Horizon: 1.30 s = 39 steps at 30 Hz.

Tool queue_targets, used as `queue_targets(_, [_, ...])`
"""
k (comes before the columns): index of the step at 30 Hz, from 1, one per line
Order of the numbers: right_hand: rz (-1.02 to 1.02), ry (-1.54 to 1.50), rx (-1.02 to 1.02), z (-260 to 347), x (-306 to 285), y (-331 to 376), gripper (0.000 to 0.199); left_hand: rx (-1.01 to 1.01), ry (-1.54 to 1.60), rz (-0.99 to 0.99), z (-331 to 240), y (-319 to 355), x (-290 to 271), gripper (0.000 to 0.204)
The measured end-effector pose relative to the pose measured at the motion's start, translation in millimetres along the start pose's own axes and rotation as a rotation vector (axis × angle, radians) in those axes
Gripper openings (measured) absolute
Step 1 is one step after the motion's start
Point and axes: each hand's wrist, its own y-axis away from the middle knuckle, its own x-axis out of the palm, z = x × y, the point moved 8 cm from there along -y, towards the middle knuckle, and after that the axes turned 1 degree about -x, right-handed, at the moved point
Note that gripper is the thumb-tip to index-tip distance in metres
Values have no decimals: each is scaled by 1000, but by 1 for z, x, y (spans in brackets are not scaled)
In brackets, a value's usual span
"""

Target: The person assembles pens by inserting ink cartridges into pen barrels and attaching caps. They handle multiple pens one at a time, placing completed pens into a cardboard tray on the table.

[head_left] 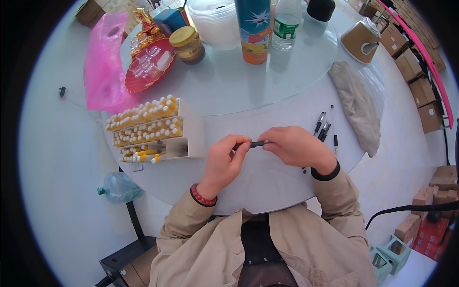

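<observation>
Over the near part of the white table, a dark pen (pixel 257 144) lies sideways between my two hands. Its left end is pinched in the fingertips of my left hand (pixel 224 160), which has a red bead bracelet at the wrist. The fingers of my right hand (pixel 300 147) close on the other end and partly hide it. Left of my hands is a white rack (pixel 192 129) with rows of yellow, white-ended sticks (pixel 158 128); part of its front row holds none. To the right of my right hand lie a few black pens (pixel 321 126) and a thin clear rod with a black end (pixel 334 134).
A raised glass turntable (pixel 296 79) carries a jar (pixel 187 45), a red dish (pixel 143 79), a tall spray can (pixel 254 33) and a water bottle (pixel 286 28). Pink plastic (pixel 105 67) lies at far left. On the right are a grey cloth (pixel 356 107) and a brown kettle (pixel 362 40).
</observation>
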Motion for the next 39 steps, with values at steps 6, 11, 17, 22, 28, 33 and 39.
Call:
queue_targets(6, [-70, 248, -137, 13, 20, -4, 15, 106, -384, 93, -7, 3, 10, 15])
queue_targets(11, [-5, 311, -127, 20, 24, -1, 19, -54, -332, 268, -2, 7, 14, 26])
queue_targets(17, [-63, 417, -233, 57, 15, 31, 25, -172, -144, 506, -19, 36, 21, 33])
queue_targets(22, [40, 383, -373, 93, 31, 62, 30, -638, 219, 915, -20, 99, 38, 44])
queue_targets(28, [-3, 364, -406, 96, 21, 70, 31, -720, 306, 970, -26, 105, 42, 45])
queue_targets(33, [2, 414, -381, 89, 9, 68, 29, -561, 272, 898, -36, 84, 45, 44])
queue_targets(39, [5, 458, -334, 74, 6, 58, 27, -689, 404, 813, -23, 71, 47, 46])
